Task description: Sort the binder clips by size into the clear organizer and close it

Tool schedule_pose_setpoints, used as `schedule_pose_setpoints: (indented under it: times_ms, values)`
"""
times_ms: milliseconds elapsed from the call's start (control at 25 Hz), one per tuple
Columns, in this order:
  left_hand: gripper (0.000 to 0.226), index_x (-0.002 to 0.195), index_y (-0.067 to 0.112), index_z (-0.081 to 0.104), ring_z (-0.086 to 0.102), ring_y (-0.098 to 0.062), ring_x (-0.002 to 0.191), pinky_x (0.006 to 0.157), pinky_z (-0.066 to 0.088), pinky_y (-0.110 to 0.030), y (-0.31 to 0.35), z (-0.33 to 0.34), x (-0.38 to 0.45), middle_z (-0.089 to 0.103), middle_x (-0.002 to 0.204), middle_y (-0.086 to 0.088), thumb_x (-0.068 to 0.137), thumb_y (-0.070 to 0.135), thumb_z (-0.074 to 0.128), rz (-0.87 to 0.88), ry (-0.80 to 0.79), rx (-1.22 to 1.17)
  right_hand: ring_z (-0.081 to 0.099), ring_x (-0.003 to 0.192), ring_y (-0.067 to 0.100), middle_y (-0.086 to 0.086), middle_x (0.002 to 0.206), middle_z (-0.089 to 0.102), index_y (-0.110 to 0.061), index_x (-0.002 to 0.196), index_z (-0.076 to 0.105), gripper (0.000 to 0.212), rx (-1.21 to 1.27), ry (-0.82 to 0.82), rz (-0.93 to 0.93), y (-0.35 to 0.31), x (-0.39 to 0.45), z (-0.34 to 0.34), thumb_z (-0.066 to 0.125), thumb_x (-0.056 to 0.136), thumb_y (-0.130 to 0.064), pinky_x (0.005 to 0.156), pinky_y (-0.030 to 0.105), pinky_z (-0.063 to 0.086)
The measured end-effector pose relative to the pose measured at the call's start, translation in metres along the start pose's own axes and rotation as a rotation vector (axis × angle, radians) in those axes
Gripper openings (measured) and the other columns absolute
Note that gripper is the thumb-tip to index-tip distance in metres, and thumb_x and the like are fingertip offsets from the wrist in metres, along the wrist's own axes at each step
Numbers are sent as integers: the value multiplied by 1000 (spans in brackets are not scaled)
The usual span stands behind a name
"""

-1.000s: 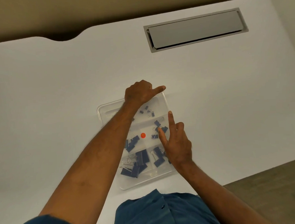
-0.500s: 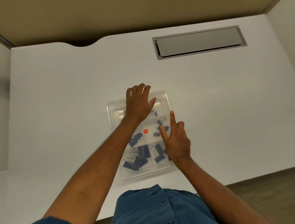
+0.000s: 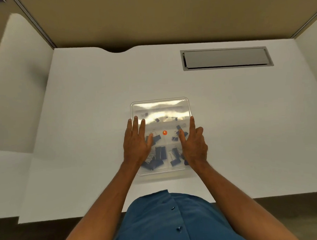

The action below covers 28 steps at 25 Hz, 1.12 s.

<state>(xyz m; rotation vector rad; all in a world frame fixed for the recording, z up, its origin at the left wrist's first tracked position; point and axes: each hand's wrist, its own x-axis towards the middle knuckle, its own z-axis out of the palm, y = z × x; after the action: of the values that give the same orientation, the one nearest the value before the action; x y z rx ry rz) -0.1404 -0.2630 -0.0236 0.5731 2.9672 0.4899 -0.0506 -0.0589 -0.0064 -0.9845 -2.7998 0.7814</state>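
Both hands lie flat, fingers straight, on the closed organizer [image 3: 160, 109] mid-desk [image 3: 80, 105]: left hand [image 3: 137, 142] on its left side, right hand [image 3: 194, 143] on its right. Half a second ago the left reached farther up the lid. The organizer's long axis runs away from the person; clips [image 3: 160, 152] show through.

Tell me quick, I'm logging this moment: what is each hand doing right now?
Left hand: open, fingers straight, lying flat on the clear organizer.
Right hand: open, fingers straight, lying flat on the organizer's right side, holding nothing.
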Motion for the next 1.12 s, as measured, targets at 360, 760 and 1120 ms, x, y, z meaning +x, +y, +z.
schedule_pose_setpoints:
  times_ms: [360, 760, 1120]
  values:
    - [69, 155, 19, 28, 17, -32, 151, 119, 25, -55, 0, -7, 1, 19, 164, -10, 98, 58, 32, 36, -19, 80, 58, 115, 25, 10, 141, 43, -30, 159, 9, 74, -102, -37, -2, 2, 3, -1, 35, 99, -64, 82, 34, 54]
    - [69, 155, 9, 25, 18, -32, 151, 122, 21, -49, -5, -35, 12, 17, 164, -14, 101, 52, 24, 105, 73, 88, 28, 150, 33, 11, 162, 30, -11, 155, 32, 75, -234, -45, -440, 9, 16, -9, 32, 100, -62, 119, 46, 28]
    - [71, 154, 6, 27, 17, -32, 151, 122, 19, -47, 1, -36, 2, 17, 163, -15, 101, 54, 23, 185, 85, 94, 21, 152, 31, 11, 164, 24, -9, 156, 29, 79, -238, -44, -507, -1, 25, -12, 31, 99, -64, 122, 45, 22]
